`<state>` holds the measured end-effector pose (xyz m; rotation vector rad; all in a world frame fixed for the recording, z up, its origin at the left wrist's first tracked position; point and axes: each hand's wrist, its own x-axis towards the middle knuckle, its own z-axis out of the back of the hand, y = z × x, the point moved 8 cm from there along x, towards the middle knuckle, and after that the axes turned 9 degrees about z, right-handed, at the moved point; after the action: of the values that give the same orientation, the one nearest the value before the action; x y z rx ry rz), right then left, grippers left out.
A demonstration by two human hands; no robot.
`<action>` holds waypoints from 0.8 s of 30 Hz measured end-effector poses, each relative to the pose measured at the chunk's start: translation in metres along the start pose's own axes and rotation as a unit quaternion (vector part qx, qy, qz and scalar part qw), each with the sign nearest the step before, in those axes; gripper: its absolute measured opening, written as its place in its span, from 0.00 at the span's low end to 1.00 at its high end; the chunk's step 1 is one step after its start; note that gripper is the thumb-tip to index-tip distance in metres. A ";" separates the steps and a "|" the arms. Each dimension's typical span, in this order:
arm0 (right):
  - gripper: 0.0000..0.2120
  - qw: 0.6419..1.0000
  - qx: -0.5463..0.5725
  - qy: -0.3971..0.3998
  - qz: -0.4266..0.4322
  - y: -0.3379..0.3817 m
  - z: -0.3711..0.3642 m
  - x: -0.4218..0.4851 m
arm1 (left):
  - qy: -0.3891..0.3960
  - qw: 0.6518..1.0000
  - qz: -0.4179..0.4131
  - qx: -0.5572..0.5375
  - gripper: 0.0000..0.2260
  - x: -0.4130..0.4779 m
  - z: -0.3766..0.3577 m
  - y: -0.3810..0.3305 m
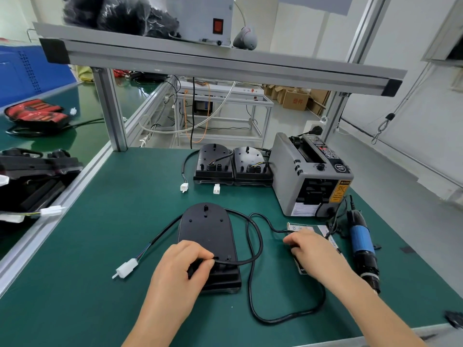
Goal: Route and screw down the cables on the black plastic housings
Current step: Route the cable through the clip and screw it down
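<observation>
Item: black housing, flat on the green surface before me, rigid and probably light. Its cable looks limp but springy, looping right, with a white connector trailing left. My left grip pinches the cable at the housing's near end, the sensible hold; my right grip curls over a flat tray beside the screwdriver, contents indiscernible.

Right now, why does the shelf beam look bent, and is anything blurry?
Head view: the wide-angle lens bows the shelf beam; light is soft, with faint shadows under the left hand, pinching the cable, and the right hand; the black housing shows mild sheen; the dark object at bottom right is smeared.
</observation>
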<state>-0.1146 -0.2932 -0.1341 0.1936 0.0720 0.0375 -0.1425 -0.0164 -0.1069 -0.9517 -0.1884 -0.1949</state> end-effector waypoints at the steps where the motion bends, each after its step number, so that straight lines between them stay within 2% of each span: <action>1: 0.17 0.999 -0.033 0.002 0.008 0.001 -0.001 0.000 | 0.000 1.000 0.001 0.001 0.13 0.000 0.000 0.000; 6: 0.15 0.985 -0.170 -0.023 0.033 0.007 -0.003 -0.003 | 0.003 1.000 0.002 0.008 0.12 0.000 0.001 -0.001; 9: 0.14 0.982 -0.187 -0.021 0.020 0.007 -0.004 -0.003 | 0.005 1.000 0.008 0.007 0.12 -0.001 0.000 0.000; 12: 0.11 0.992 -0.111 -0.049 0.016 0.011 0.003 -0.005 | 0.007 1.000 0.009 0.006 0.12 -0.001 0.000 -0.001; 14: 0.08 0.992 0.089 -0.089 -0.008 0.012 0.009 -0.010 | 0.008 1.000 0.012 0.007 0.11 -0.001 0.000 0.000; 15: 0.08 0.967 0.233 -0.096 -0.027 0.013 0.009 -0.013 | 0.008 1.000 0.014 0.009 0.11 0.000 0.000 0.000; 16: 0.09 0.924 0.367 -0.097 -0.040 0.018 0.007 -0.017 | 0.009 1.000 0.016 0.010 0.11 -0.001 0.000 0.000; 18: 0.11 0.835 0.542 -0.077 -0.049 0.031 0.002 -0.024 | 0.010 1.000 0.018 0.010 0.11 -0.001 0.001 0.000; 19: 0.11 0.798 0.598 -0.063 -0.050 0.038 -0.001 -0.028 | 0.011 1.000 0.018 0.009 0.10 -0.001 0.001 0.000; 21: 0.11 0.745 0.665 -0.037 -0.046 0.052 -0.005 -0.032 | 0.012 1.000 0.017 0.010 0.10 0.000 0.000 -0.001; 24: 0.13 0.709 0.704 -0.022 -0.030 0.065 -0.005 -0.036 | 0.013 1.000 0.016 0.013 0.10 0.000 0.000 -0.001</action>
<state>-0.1525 -0.2305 -0.1240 1.7528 0.0450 -0.0996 -0.1431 -0.0173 -0.1058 -0.9254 -0.1520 -0.1747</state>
